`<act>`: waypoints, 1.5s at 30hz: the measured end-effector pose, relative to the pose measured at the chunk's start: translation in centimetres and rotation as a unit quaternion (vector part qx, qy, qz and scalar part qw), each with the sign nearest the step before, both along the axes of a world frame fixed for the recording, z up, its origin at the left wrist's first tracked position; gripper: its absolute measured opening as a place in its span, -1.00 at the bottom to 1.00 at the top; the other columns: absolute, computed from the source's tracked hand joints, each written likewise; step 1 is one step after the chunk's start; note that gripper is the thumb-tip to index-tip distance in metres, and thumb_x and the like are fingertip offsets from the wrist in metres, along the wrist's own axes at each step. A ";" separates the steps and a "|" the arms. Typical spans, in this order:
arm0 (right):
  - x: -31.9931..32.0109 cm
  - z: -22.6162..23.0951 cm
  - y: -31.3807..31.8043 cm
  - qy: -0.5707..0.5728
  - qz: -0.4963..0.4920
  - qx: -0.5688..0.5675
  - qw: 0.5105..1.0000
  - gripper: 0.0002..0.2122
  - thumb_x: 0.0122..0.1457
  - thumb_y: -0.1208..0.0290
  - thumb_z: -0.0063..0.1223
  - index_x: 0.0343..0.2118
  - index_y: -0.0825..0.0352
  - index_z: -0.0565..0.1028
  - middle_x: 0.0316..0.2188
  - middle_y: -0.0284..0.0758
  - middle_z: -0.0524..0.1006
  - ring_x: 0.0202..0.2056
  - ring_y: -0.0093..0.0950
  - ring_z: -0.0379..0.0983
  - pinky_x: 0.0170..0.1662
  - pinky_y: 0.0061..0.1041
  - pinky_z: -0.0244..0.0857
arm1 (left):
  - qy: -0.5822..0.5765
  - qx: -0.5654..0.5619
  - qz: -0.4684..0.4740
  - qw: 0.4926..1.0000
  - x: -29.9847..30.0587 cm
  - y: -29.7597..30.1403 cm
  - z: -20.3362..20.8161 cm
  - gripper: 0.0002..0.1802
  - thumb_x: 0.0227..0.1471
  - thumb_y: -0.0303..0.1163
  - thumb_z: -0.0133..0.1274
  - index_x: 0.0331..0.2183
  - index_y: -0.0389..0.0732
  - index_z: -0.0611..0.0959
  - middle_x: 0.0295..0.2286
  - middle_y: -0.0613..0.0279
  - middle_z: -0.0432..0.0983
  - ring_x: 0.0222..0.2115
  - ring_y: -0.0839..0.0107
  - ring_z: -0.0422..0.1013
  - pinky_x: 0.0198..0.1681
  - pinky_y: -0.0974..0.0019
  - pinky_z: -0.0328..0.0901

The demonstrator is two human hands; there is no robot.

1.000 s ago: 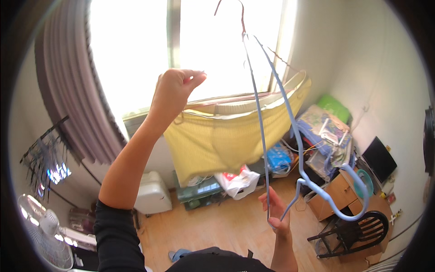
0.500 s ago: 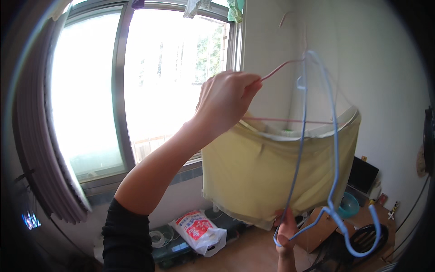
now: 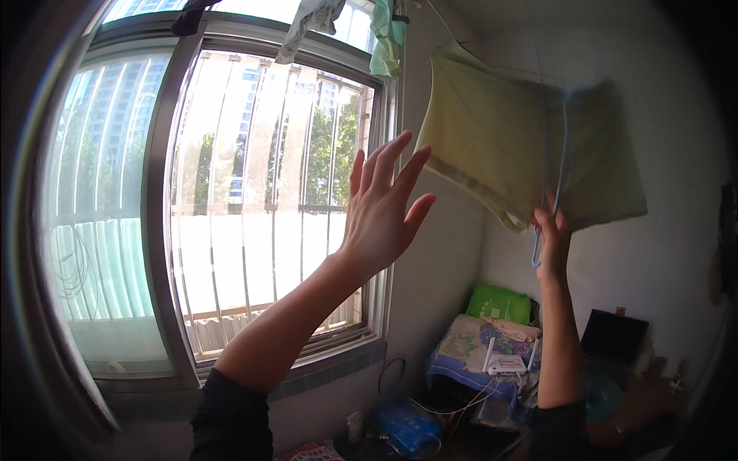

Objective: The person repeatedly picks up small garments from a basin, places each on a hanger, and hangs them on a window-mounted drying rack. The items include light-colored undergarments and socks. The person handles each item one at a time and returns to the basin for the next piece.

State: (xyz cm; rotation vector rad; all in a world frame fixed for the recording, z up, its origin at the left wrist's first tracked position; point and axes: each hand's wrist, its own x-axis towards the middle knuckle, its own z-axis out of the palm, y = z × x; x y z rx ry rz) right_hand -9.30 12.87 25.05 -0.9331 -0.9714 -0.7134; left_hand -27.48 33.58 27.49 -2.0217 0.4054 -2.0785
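A pale yellow cloth garment (image 3: 492, 115) hangs at the upper right, its lower edge tilted and loose. My left hand (image 3: 380, 203) is raised left of it, fingers spread, holding nothing; its fingertips come close to the garment's left edge. In front of the garment, my right hand (image 3: 552, 234) is closed around a thin blue clothes hanger (image 3: 562, 154). The hanger's upper part blurs against the cloth. How the garment is held up at its top is hard to make out.
A barred window (image 3: 261, 192) fills the left, with small cloths (image 3: 384, 38) hanging above it. Below the garment, a white router (image 3: 507, 364) rests on a flowered cloth beside a green bag (image 3: 500, 304). A dark screen (image 3: 613, 336) stands at the lower right.
The garment has moved up, and my left hand has let go of its pinkish hanger and opened. My right hand has risen with the blue hanger. The view has tilted upward.
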 end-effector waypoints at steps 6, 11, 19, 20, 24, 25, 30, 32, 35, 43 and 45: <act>7.4 21.2 5.0 -0.024 -0.106 0.001 0.994 -0.37 -0.10 0.09 0.04 0.00 0.46 0.33 -0.33 -0.30 0.44 -0.28 -0.50 0.30 -0.16 -0.55 0.17 | 0.124 0.002 0.095 0.988 2.2 6.2 -4.3 -0.36 -0.07 -0.29 0.10 0.07 -0.05 0.27 0.08 0.13 0.03 0.09 0.19 0.06 0.18 -0.15 -0.22; 7.2 30.6 9.4 -0.050 -0.157 -0.086 0.983 -0.25 -0.16 0.03 0.05 0.05 0.51 0.25 -0.02 -0.06 0.36 0.03 -0.29 0.27 0.03 -0.44 0.11 | 0.186 -0.038 0.185 0.964 0.9 11.6 -7.8 -0.32 -0.14 -0.31 0.16 0.05 -0.10 0.29 0.06 0.12 0.05 0.07 0.21 0.10 0.18 -0.17 -0.22; 13.9 32.0 18.0 -0.074 -0.095 -0.076 0.990 -0.36 -0.13 0.01 0.01 -0.05 0.41 0.36 -0.20 -0.17 0.45 -0.18 -0.36 0.38 -0.08 -0.47 0.18 | 0.240 -0.184 0.305 0.903 -2.1 13.8 -16.0 -0.29 -0.19 -0.36 0.19 0.03 -0.10 0.28 0.04 0.05 0.06 0.04 0.10 0.11 0.17 -0.21 -0.28; 13.6 30.1 18.5 -0.065 -0.069 -0.110 0.989 -0.28 -0.17 0.00 0.03 0.02 0.46 0.30 -0.16 -0.12 0.44 -0.18 -0.31 0.39 -0.07 -0.46 0.19 | 0.242 -0.189 0.324 0.895 -2.0 14.1 -17.3 -0.30 -0.20 -0.36 0.19 0.02 -0.10 0.28 0.04 0.05 0.06 0.04 0.11 0.12 0.18 -0.21 -0.28; 14.1 23.3 19.0 -0.108 0.020 -0.119 0.987 -0.44 -0.12 0.06 0.04 -0.11 0.41 0.40 -0.28 -0.25 0.47 -0.32 -0.47 0.39 -0.15 -0.49 0.20 | 0.264 -0.189 0.369 0.871 -2.4 12.3 -20.6 -0.35 -0.22 -0.36 0.21 -0.04 -0.12 0.34 0.00 0.09 0.09 0.01 0.17 0.15 0.17 -0.20 -0.25; 13.6 21.4 18.7 -0.114 0.064 -0.106 0.986 -0.48 -0.11 0.07 0.04 -0.14 0.39 0.42 -0.29 -0.27 0.47 -0.32 -0.50 0.39 -0.15 -0.50 0.19 | 0.268 -0.186 0.368 0.870 -2.2 11.9 -21.4 -0.36 -0.21 -0.35 0.21 -0.04 -0.12 0.35 0.00 0.09 0.09 0.01 0.17 0.15 0.17 -0.20 -0.25; 13.1 10.7 19.2 -0.106 0.260 -0.043 0.959 -0.45 -0.01 0.13 0.02 0.02 0.35 0.30 -0.16 -0.30 0.45 -0.25 -0.59 0.34 -0.05 -0.50 0.12 | 0.309 -0.230 0.359 0.850 -3.0 9.4 -25.3 -0.42 -0.17 -0.31 0.17 -0.05 -0.11 0.37 0.02 0.12 0.09 0.01 0.20 0.16 0.16 -0.20 -0.24; 11.4 4.8 19.7 -0.112 0.365 -0.019 0.924 -0.38 0.03 0.17 -0.02 0.13 0.36 0.15 -0.05 -0.28 0.39 -0.18 -0.57 0.32 0.02 -0.48 0.08 | 0.303 -0.273 0.362 0.838 -5.6 6.7 -26.2 -0.46 -0.13 -0.30 0.13 -0.05 -0.10 0.38 0.01 0.13 0.12 -0.01 0.21 0.18 0.15 -0.18 -0.21; 5.0 -6.2 20.0 -0.118 0.471 -0.026 0.874 -0.25 0.00 0.09 0.00 0.18 0.40 0.00 0.08 -0.16 0.21 -0.15 -0.53 0.30 0.09 -0.37 0.03 | 0.267 -0.357 0.400 0.801 -13.1 1.8 -29.2 -0.49 -0.11 -0.29 0.11 -0.06 -0.11 0.39 0.00 0.12 0.16 -0.02 0.20 0.20 0.14 -0.17 -0.17; -14.3 -39.6 5.5 0.133 0.566 -0.430 0.690 -0.23 -0.01 0.11 0.05 0.18 0.45 0.01 -0.13 -0.19 0.34 -0.29 -0.50 0.34 -0.17 -0.48 0.24 | 0.063 -0.778 0.251 0.572 -30.3 -18.3 -43.2 -0.72 -0.02 -0.45 0.03 -0.19 -0.23 0.51 -0.17 0.21 0.35 -0.38 0.46 0.43 -0.31 0.40 0.32; -23.1 -43.2 4.5 0.242 0.759 -0.411 0.444 -0.32 0.08 0.16 -0.03 0.17 0.43 0.03 -0.14 -0.17 0.35 -0.32 -0.51 0.34 -0.14 -0.41 0.28 | -0.034 -0.825 0.313 0.469 -35.4 -26.4 -46.5 -0.76 -0.01 -0.39 0.03 -0.23 -0.21 0.54 -0.30 0.26 0.43 -0.47 0.43 0.43 -0.36 0.39 0.34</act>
